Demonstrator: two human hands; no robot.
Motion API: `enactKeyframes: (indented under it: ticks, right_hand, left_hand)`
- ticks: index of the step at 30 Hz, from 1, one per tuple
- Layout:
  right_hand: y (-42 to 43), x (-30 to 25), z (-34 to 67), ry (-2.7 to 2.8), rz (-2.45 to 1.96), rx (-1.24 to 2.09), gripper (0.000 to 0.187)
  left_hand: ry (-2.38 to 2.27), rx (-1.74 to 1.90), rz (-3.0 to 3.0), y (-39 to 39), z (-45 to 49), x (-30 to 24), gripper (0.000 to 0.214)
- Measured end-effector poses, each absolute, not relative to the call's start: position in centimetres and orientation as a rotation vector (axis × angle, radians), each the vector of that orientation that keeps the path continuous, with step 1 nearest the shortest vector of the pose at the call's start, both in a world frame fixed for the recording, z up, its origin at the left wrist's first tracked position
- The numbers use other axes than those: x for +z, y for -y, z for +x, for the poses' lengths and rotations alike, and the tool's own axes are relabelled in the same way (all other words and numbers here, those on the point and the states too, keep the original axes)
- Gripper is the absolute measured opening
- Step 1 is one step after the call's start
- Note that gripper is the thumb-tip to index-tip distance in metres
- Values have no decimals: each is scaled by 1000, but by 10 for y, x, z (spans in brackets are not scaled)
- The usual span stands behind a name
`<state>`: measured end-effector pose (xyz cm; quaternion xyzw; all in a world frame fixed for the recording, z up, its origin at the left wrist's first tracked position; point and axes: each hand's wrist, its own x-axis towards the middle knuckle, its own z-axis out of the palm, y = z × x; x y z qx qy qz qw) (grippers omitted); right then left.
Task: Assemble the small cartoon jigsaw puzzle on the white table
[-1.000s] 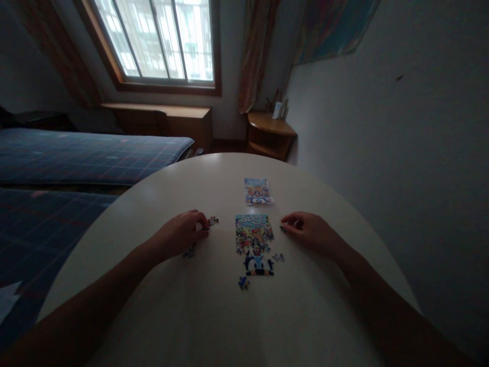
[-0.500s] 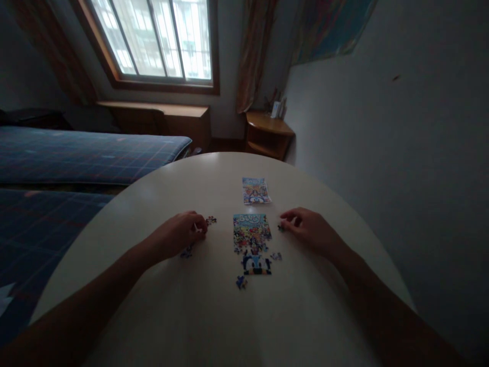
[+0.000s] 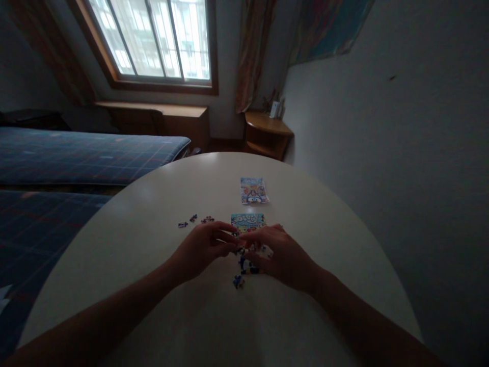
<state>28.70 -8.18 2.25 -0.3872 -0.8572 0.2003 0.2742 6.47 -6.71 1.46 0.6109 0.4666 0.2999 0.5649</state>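
Below the centre of the frame, the puzzle (image 3: 249, 219) lies flat on the table (image 3: 183, 326), its long axis running up and down the picture and its lettered end pointing to the top. Half a second ago the hands flanked it; now the left hand (image 3: 206, 245) curls at its left edge and the right hand (image 3: 286, 257) arches over its middle, whether pinching a piece I cannot tell. Loose pieces (image 3: 183, 225) left of centre, partly covered earlier, now show.
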Motion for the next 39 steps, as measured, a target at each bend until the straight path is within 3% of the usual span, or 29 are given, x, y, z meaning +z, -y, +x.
enactKeyframes:
  ticks: [4,9,20,26,31,39]
  right_hand:
    - [80,20,287,2370,-933,514,32]
    - [78,22,291,2385,-887,540,17]
    - [76,19,293,2127,-930,941,16]
    - [67,20,310,2154,-1042,974,13]
    - [58,20,326,2233,-1134,973,15]
    - [59,20,325,2302,-1171,1000,15]
  left_hand:
    - [-1045,738,1346,71,71,12,47]
    - [-1038,775,1273,75,76,11,60]
    - [-954,884,1273,76,81,-1,43]
    - [-942,943,1971,76,79,-8,7]
    - [-669,850,2627,76,74,-8,12]
    - [-574,637,2850,75,72,-12,14]
